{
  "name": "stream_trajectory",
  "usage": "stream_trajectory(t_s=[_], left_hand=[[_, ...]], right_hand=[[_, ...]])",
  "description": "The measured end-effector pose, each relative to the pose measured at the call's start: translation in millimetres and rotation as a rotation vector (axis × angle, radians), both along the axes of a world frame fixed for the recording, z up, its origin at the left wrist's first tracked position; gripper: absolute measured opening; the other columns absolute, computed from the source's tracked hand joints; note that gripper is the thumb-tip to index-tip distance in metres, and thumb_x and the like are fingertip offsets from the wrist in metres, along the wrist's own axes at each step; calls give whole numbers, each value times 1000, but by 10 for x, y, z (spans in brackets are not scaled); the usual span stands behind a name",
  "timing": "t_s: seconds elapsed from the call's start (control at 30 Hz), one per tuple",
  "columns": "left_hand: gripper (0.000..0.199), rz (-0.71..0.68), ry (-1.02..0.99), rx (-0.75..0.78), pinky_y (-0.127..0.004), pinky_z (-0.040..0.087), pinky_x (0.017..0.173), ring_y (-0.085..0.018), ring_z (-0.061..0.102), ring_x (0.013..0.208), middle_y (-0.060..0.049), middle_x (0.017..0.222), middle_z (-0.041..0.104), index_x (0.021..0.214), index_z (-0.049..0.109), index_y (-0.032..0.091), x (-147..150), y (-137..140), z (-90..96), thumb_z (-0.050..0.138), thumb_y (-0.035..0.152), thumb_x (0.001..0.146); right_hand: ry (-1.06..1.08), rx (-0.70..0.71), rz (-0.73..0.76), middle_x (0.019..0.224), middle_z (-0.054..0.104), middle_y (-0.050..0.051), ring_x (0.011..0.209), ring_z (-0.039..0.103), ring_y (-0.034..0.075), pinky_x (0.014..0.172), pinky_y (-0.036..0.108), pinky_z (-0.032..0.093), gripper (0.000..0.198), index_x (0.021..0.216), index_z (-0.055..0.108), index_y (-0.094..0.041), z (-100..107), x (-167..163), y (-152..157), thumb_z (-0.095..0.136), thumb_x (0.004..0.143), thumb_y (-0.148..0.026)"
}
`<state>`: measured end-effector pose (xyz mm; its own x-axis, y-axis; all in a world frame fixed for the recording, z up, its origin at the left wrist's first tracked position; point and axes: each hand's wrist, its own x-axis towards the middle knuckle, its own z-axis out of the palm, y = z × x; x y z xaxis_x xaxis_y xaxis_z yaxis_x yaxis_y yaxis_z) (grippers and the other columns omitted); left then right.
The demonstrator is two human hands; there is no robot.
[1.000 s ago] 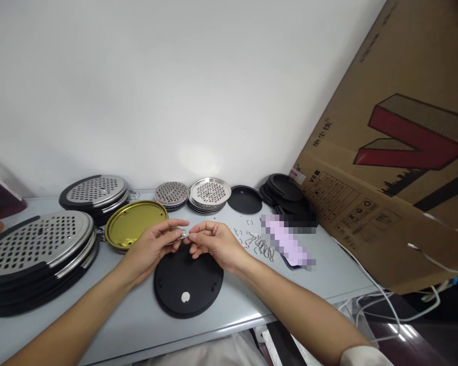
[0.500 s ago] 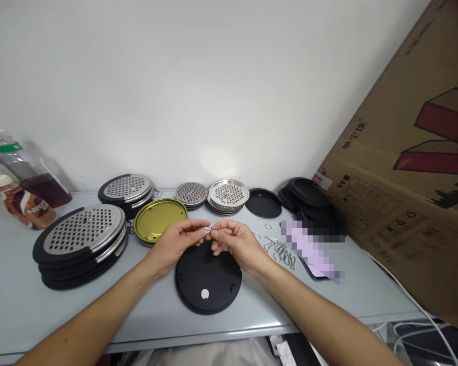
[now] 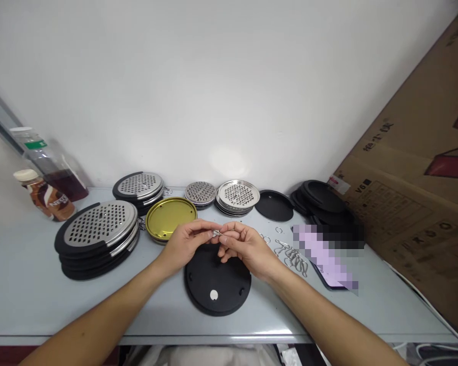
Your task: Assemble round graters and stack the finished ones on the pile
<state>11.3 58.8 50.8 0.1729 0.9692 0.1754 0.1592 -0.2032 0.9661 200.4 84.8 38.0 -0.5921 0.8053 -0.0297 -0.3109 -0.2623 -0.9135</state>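
Note:
Above the far edge of a round black disc [image 3: 225,284], my two hands meet fingertip to fingertip. Thumb and fingers of my left hand [image 3: 189,244] pinch a small silver metal clip [image 3: 216,233]. My right hand [image 3: 250,250] pinches the same piece from the other side; its exact shape is mostly covered by the fingers. The disc lies flat on the table, with a white round spot [image 3: 213,295] and small slots near its rim. To the right lie several silver wire clips [image 3: 295,260] in a loose heap and a few thin metal rings [image 3: 266,239].
Stacked grater discs with black rims [image 3: 99,226] stand left, beside a gold round tray [image 3: 170,218]. Metal grater plates [image 3: 238,195] and black discs [image 3: 324,198] line the wall. A phone [image 3: 328,264], a large carton [image 3: 416,203] and bottles [image 3: 48,195] flank the workspace.
The camera view has turned slightly left, so everything sits further right in the picture. Both hands keep their pinch on the small metal clip, which appears turned a little.

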Motion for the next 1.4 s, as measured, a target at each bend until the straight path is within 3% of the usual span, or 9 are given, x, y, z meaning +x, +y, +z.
stream_trajectory(t_s=[0.13, 0.3, 0.57, 0.77, 0.87, 0.97, 1.23, 1.4], left_hand=[[20, 68, 103, 98, -26, 47, 82, -17, 63, 90, -3, 92, 69, 95, 76, 21, 23, -12, 11, 58, 20, 87], [16, 110, 77, 55, -25, 51, 75, -16, 65, 82, -3, 86, 69, 93, 74, 18, 42, -20, -14, 63, 22, 83], [15, 112, 118, 91, -26, 53, 77, -17, 67, 83, -3, 87, 71, 91, 71, 17, 61, -45, -36, 59, 24, 86], [17, 104, 88, 73, -28, 54, 78, -19, 68, 85, -4, 91, 73, 92, 73, 18, 67, -44, -16, 60, 26, 85], [15, 72, 45, 7, -28, 54, 76, -19, 67, 83, -4, 88, 72, 90, 72, 18, 75, -45, 8, 60, 25, 83], [14, 58, 43, -4, -27, 52, 74, -18, 66, 81, -3, 84, 71, 88, 70, 18, 84, -50, 30, 59, 23, 83], [14, 75, 179, 102, -24, 47, 73, -16, 62, 78, -1, 83, 68, 85, 66, 18, 85, -72, 36, 52, 20, 85], [16, 114, 297, 205, -24, 45, 73, -15, 61, 76, 0, 79, 66, 82, 64, 18, 70, -78, -30, 49, 15, 83]], right_hand=[[-45, 14, 35, 89, 73, 7, 65, 69, 12, 62, 24, 56, 35, 100, 60, -15, 2, -6, -6, 78, 76, -32], [-144, 76, 44, 86, 73, 8, 67, 69, 13, 63, 24, 56, 32, 95, 65, -13, 10, -12, -31, 75, 78, -38], [-439, 500, -60, 71, 63, 1, 57, 59, 11, 55, 22, 49, 29, 91, 64, -18, 3, -26, -125, 49, 96, -42], [-653, 868, -151, 71, 64, 2, 62, 59, 14, 63, 26, 44, 26, 91, 65, -21, 11, -4, -142, 44, 99, -33], [-677, 974, -175, 72, 64, 3, 64, 59, 16, 64, 28, 43, 25, 90, 64, -21, 23, 0, -153, 42, 99, -30], [-667, 930, -150, 70, 63, 2, 62, 59, 15, 63, 27, 42, 26, 84, 61, -21, 42, 2, -164, 43, 99, -30], [-449, 497, 59, 69, 60, -1, 54, 57, 11, 52, 23, 47, 29, 83, 53, -20, 65, 2, -158, 45, 97, -43], [-437, 467, 58, 62, 54, -4, 49, 52, 9, 47, 20, 44, 33, 79, 49, -20, 19, -44, -182, 46, 96, -48]])
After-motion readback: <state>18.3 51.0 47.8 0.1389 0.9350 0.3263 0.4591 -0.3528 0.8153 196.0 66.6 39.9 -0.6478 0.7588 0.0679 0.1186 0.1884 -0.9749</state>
